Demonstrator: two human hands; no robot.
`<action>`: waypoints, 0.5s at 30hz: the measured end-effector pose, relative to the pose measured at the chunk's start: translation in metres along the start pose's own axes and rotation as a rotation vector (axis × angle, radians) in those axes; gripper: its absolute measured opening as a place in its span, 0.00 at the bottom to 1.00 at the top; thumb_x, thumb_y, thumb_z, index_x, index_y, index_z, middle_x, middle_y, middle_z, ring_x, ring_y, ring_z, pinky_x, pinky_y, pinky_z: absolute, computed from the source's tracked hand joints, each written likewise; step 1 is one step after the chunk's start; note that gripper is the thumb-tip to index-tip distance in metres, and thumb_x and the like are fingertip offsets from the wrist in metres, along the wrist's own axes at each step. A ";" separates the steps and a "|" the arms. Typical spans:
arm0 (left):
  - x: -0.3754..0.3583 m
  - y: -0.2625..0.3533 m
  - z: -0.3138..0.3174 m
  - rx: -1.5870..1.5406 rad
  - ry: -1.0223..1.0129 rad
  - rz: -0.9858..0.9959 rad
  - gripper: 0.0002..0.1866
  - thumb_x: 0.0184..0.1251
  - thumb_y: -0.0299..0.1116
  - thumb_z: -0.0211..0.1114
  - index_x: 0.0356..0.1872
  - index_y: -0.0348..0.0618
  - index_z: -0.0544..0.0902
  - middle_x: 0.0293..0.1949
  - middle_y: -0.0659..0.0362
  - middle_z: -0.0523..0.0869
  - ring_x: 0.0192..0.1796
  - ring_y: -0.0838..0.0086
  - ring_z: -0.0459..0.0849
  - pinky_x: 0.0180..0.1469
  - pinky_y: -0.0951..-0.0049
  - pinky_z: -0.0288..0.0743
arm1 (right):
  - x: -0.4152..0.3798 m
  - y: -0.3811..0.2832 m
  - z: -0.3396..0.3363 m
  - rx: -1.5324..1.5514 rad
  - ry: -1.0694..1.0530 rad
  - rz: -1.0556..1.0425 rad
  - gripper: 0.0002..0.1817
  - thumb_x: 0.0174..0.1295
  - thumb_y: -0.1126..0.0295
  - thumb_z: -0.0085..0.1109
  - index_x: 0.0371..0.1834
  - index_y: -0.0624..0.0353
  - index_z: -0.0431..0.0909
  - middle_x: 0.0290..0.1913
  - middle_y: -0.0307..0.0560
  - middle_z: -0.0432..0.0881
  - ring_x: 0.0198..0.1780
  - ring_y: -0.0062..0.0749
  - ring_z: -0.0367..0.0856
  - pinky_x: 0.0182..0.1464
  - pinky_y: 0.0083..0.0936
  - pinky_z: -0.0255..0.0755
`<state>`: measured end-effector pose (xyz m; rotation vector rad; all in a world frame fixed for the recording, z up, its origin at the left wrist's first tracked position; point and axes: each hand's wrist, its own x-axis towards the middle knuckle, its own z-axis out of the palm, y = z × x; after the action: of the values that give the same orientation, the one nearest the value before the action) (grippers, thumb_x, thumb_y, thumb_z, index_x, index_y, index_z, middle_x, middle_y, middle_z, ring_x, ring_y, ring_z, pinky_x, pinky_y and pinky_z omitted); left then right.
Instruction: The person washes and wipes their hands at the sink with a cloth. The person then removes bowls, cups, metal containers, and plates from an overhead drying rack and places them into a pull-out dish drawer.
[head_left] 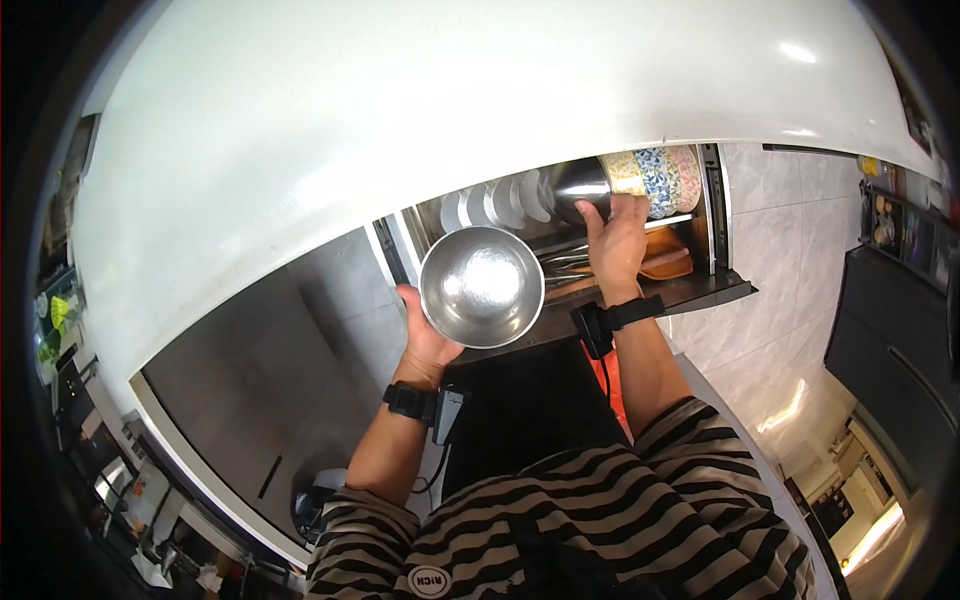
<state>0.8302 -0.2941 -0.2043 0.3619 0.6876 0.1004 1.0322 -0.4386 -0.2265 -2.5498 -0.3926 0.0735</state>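
A shiny metal bowl [482, 287] is held by its left side in my left hand [428, 335], its inside facing up. Below the white worktop, an open drawer [712, 210] holds white dishes [485, 206] standing in a row, a dark metal bowl [578, 186] and patterned bowls [655, 180] in yellow, blue and pink. My right hand [617, 240] reaches into the drawer, its thumb at the dark bowl and its fingers by the yellow patterned bowl. Whether it grips either one is unclear.
The white worktop [400, 90] spans the top of the view, above the drawer. An orange-brown item [666, 254] and long utensils lie in the drawer's front section. A dark cabinet [890, 345] stands at the far right on grey tiled floor [775, 230].
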 end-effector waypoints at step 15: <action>0.002 -0.002 0.003 0.005 -0.018 -0.009 0.52 0.48 0.76 0.41 0.66 0.44 0.56 0.65 0.53 0.62 0.65 0.63 0.62 0.66 0.57 0.58 | 0.008 0.016 -0.007 -0.066 -0.015 -0.065 0.20 0.51 0.60 0.65 0.36 0.63 0.68 0.37 0.55 0.70 0.35 0.54 0.73 0.35 0.40 0.69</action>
<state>0.8334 -0.2967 -0.2040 0.3642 0.6716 0.0866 1.0448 -0.4531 -0.2287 -2.6003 -0.4911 0.0560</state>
